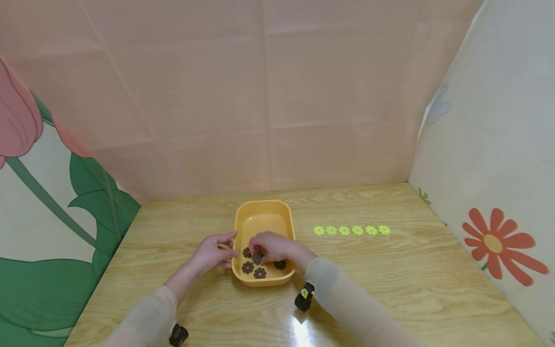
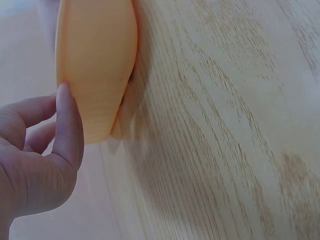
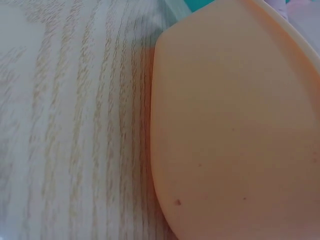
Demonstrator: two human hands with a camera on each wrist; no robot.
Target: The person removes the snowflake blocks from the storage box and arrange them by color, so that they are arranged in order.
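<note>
Dark brown flower-shaped pieces lie in the near half of a yellow-orange tray. My right hand reaches over the tray's right rim, its curled fingers pinching a brown flower piece among the others. Against the tray's left side rests my left hand, its fingers apart and lightly bent. In the left wrist view, fingertips of the left hand touch the tray's outer wall near the rim. The right wrist view shows the tray's outer wall; the right hand is out of that view.
Several yellow-green flower pieces lie in a straight row on the wooden table, to the right of the tray. A pink sheet hangs behind the table, and flower-printed panels stand at both sides.
</note>
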